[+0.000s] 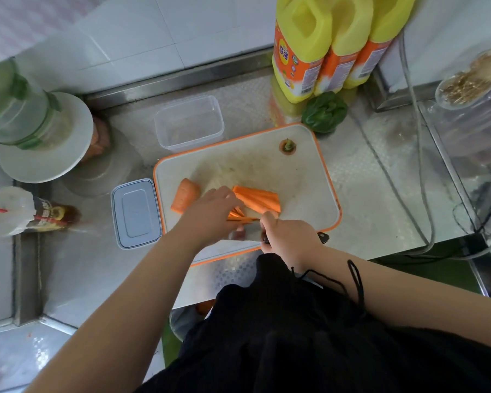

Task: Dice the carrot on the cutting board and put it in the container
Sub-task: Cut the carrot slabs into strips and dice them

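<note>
A white cutting board with an orange rim lies on the steel counter. On it sit a carrot chunk at the left, long carrot slabs in the middle and a cut-off carrot top at the far right corner. My left hand presses down on thin carrot strips, fingers curled over them. My right hand grips the handle of a knife, whose blade lies beside the left fingers. An empty clear container stands just behind the board.
The container's lid lies left of the board. Three yellow oil bottles and a green pepper stand at the back right. A white plate with a jar is at the left, a bottle below it, cables at the right.
</note>
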Demonstrator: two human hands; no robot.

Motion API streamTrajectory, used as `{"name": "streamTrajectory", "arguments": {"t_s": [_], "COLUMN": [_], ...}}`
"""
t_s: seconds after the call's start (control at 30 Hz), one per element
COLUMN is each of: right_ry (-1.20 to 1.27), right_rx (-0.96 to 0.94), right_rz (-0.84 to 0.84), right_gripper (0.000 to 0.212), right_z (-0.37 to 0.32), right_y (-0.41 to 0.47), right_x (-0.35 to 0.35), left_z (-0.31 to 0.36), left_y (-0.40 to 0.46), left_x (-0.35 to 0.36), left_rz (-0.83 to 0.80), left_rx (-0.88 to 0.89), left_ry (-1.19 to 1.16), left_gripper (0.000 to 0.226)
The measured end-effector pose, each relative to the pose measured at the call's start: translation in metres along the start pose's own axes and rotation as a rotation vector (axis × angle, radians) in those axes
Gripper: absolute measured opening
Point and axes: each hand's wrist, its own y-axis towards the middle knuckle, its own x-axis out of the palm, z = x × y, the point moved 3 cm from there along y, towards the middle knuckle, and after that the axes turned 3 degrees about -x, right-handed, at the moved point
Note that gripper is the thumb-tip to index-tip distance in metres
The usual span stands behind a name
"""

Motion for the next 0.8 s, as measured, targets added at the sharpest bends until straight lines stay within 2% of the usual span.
{"name": "streamTrajectory", "arguments": {"t_s": [0.07,0.17,0.4,0.63,0.73,0.8], "right_ry": [0.008,0.04,0.073,0.068,0.075,0.107], "right_rx": [0.008,0.023,0.06,0.001,-0.018,0.01], "right_rz": [-0.018,-0.053,0.0,-0.054,-0.039,-0.026], "right_gripper": [0.033,0.032,0.031,0.03,0.027,0.026], "right_z": [0.001,-0.001,-0.005,-0.006,-0.004,0.0], "right_y": [0.002,0.006,0.009,0.009,0.005,0.002], "right_x": [0.004,0.011,0.01,0.007,0.003,0.0], "left_z": [-0.002,-0.006,-0.012,-0.016,-0.018,-0.022], "left_y": [0.006,0.01,0.025,0.041,0.041,0.038], "left_x": [0.009,0.013,0.014,0.014,0.004,-0.006], "left_rz": [-0.035,-0.047,-0.051,-0.032,-0.02,0.077], "left_rx": [-0.013,0.005,0.091,0.202,0.126,0.05], "left_ry": [0.116,0.198,0.194,0.254,0.222,0.158], "left_gripper": [0.036,0.019,0.018,0.014,0.018,0.028]}}
